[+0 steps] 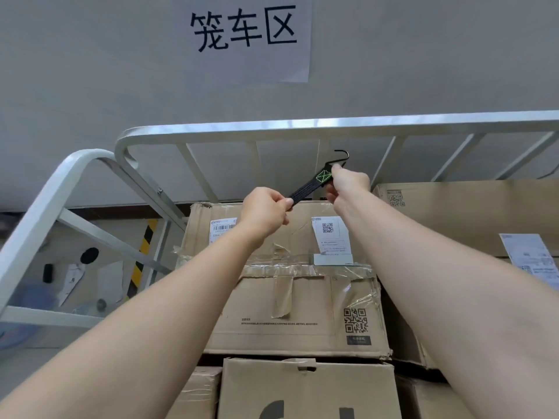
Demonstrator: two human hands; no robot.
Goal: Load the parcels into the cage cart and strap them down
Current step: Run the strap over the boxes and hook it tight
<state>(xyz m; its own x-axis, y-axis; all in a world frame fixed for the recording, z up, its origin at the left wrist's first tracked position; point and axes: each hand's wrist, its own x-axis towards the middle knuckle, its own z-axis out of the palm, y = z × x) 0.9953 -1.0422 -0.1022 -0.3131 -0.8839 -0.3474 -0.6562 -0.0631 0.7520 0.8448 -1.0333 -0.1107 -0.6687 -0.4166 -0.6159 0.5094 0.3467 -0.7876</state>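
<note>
A short black strap (307, 186) with green stitching and a black metal hook (343, 155) stretches between my two hands above the parcels. My left hand (266, 211) pinches the strap's lower end. My right hand (349, 184) grips it just below the hook. The hook hangs free in front of the cage cart's rear bars, below the top rail (302, 127). Under my hands lies a taped cardboard parcel (302, 300) with QR labels. A long box (472, 213) sits to its right, and more boxes (305, 391) stand in front.
The cart's left side rail (57, 189) slopes down towards me. A grey wall behind carries a paper sign (245, 34) with large characters. Through the left bars I see the floor with a yellow-black striped post (142, 258) and small clutter.
</note>
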